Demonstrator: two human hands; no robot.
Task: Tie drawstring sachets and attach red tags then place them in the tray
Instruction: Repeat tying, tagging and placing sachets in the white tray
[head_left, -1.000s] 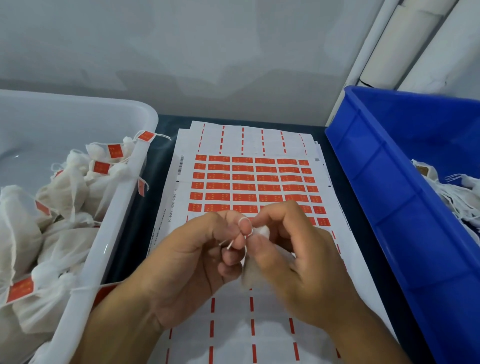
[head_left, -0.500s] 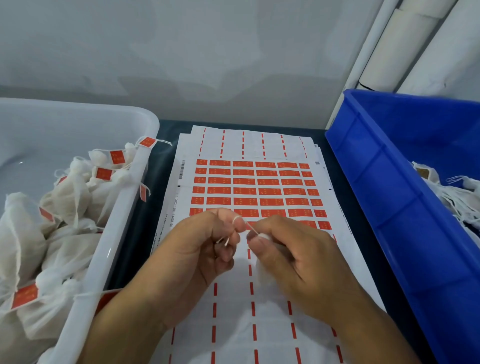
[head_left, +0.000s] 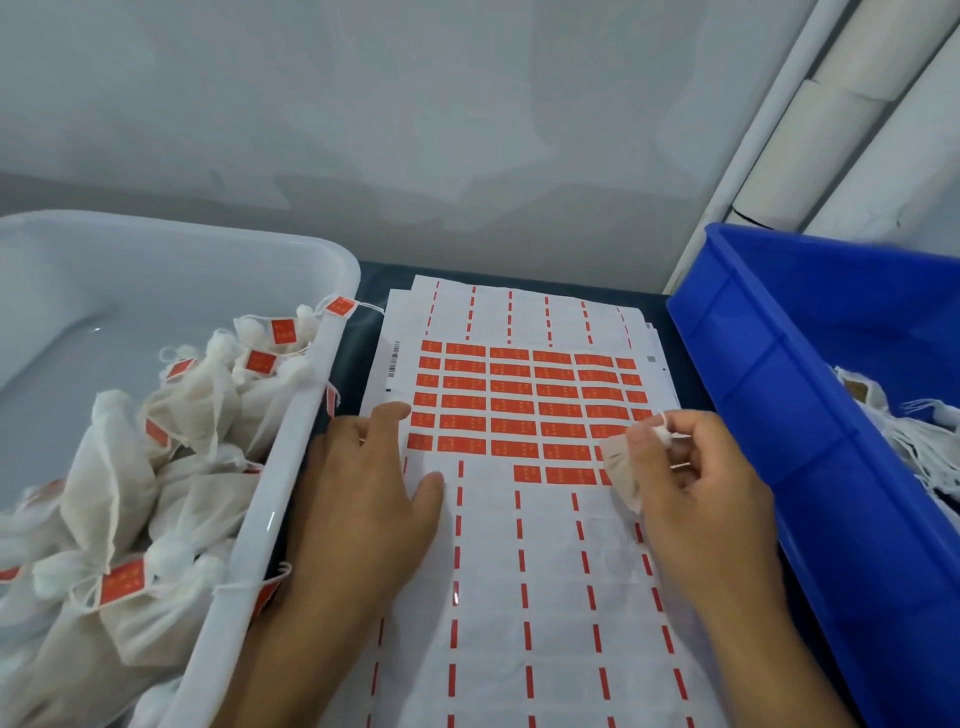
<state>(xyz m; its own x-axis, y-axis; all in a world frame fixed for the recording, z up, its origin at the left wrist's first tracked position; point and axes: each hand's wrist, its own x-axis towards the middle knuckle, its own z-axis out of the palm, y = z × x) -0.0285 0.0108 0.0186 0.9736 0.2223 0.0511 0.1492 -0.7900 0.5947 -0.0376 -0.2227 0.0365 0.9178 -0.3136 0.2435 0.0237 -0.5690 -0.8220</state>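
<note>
While half a second ago both hands were together at the middle of the sheet and pulled the string tight, now they have separated. The right hand (head_left: 691, 478) has moved to the right side and pinches the sachet (head_left: 621, 467) by its gathered neck, so the sachet hangs over the lower right corner of the red block, near the blue bin (head_left: 769, 395). The left hand (head_left: 374, 478) has let go of the string and lies with straight fingers on the left part of the sheet (head_left: 519, 571), its fingertips just beside the lowest tags (head_left: 511, 402). I judge that the tying is finished and the next step is to peel one tag for this sachet. I count one sachet in hand, one white tray (head_left: 291, 467) on the left and one blue bin on the right. The tray holds many tagged sachets, too piled up to count exactly; about eight tags show there. On the sheet six full rows of tags remain, and a shorter seventh row, partly hidden by the sachet.
</note>
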